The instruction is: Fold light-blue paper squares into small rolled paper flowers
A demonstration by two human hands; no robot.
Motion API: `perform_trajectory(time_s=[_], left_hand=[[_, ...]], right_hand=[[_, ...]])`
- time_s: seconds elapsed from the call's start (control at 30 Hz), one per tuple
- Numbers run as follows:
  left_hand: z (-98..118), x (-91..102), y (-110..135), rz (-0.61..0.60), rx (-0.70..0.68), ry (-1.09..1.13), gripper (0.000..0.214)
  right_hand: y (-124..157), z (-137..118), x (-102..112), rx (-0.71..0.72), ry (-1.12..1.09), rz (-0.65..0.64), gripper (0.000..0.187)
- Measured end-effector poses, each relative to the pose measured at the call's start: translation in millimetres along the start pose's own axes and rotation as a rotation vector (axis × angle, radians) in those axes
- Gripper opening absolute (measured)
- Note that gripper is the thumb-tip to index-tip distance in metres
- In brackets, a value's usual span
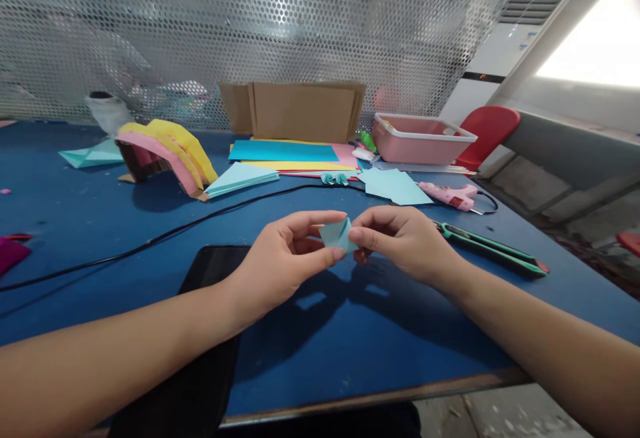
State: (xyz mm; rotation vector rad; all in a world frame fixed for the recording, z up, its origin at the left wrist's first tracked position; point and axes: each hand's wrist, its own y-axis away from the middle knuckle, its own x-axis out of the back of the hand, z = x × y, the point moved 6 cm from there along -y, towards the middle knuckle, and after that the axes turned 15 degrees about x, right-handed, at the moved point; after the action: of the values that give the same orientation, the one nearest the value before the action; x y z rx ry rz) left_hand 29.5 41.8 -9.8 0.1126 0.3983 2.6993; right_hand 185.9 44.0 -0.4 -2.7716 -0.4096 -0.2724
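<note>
My left hand [287, 255] and right hand [400, 241] pinch folded light-blue paper [335, 233], centre, partly hidden; my forearm [150, 330] obscures a black slab [197, 381], lower left.

Craft wkshp; glue gun [454, 196], ppr [285, 151]

The left hand [280, 251] and right hand [400, 235] are slender-fingered, and both forearms [540, 325] are bare out to the picture's edges. Low in the middle shows black clothing [383, 421], its details lost in shadow.
</note>
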Motion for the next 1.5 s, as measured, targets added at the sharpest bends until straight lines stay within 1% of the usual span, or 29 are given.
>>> perform_trajectory(time_s=[0.1, 0.27, 0.43, 0.57, 0.67, 0.77, 0.9, 1.03, 1.13, 1.23, 1.37, 1.5], left_hand=[[-1.9, -0.5, -1.0, -0.009, 0.019, -0.002, 0.039], [-4.1, -2.6, -1.0, -0.043, 0.069, 0.080, 0.038], [-1.6, -3.6, -0.8, -0.053, 0.061, 0.136, 0.036], [-1.0, -4.8, -1.3, -0.060, 0.063, 0.114, 0.034], [-1.2, -6.2, -1.1, -0.078, 0.057, 0.074, 0.036], [-2.8, -8.1, -1.0, -0.099, 0.080, 0.020, 0.040], [-4.0, -8.7, -0.9, -0.078, 0.125, -0.048, 0.031], [-5.0, -12.0, 0.1, -0.091, 0.156, -0.095, 0.022], [-3.8, -10.0, 0.2, -0.030, 0.126, -0.156, 0.024], [-0.7, -6.0, 0.7, 0.027, 0.071, -0.143, 0.027], [3.4, -2.0, 2.5, 0.071, 0.025, -0.048, 0.027], [3.2, -2.8, 3.9, 0.057, 0.052, 0.090, 0.026]], right_hand=[[0.0, 0.4, -1.1, -0.023, 0.001, -0.012, 0.033], [-0.2, -2.1, -2.0, -0.003, 0.023, 0.002, 0.035], [1.0, -0.3, -1.8, 0.018, 0.026, 0.005, 0.031], [2.5, -0.7, -3.8, 0.022, 0.032, 0.004, 0.029], [3.0, -2.8, -6.4, 0.016, -0.026, 0.020, 0.031], [2.5, -6.6, -7.9, 0.044, -0.069, 0.027, 0.034], [3.5, -9.2, -8.2, 0.068, 0.019, -0.019, 0.035], [6.9, -12.1, -10.4, 0.127, 0.207, -0.098, 0.025], [8.0, -13.2, -12.0, 0.174, 0.321, -0.116, 0.022], [7.0, -13.0, -12.2, 0.181, 0.294, -0.095, 0.022], [5.0, -16.5, -10.9, 0.197, 0.261, -0.071, 0.015], [4.2, -16.7, -10.8, 0.162, 0.228, -0.071, 0.014]])
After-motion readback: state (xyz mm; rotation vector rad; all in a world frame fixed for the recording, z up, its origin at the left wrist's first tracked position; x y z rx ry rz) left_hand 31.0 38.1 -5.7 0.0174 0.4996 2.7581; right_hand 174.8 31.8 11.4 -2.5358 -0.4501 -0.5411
